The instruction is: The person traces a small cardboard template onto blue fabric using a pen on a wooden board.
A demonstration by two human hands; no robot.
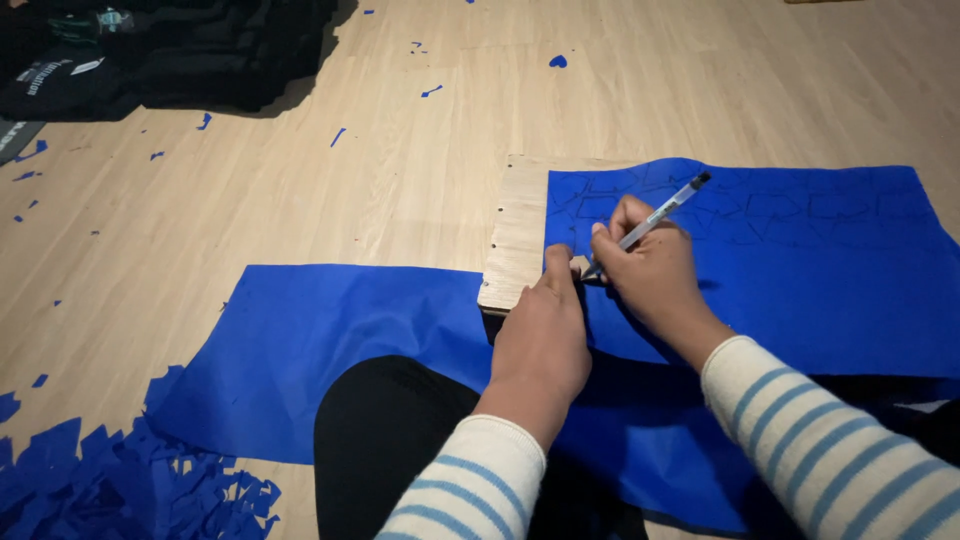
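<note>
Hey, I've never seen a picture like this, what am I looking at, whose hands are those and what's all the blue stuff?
It is one picture from a camera worn on a person's head, looking down at their own hands. The right hand holds a pen, its tip on a blue sheet marked with drawn outlines. The left hand presses a small template against that sheet, which lies over a wooden board. Another blue sheet lies on the floor, with blue scraps nearby.

the pen [662, 211] tip is hidden behind the right hand [650, 270]. blue sheet [820, 270] runs off the frame at 3 o'clock, scrap pile [110, 480] is cut off at 7 o'clock, and the dark clothes [170, 50] at 11 o'clock are too murky to make out.
</note>
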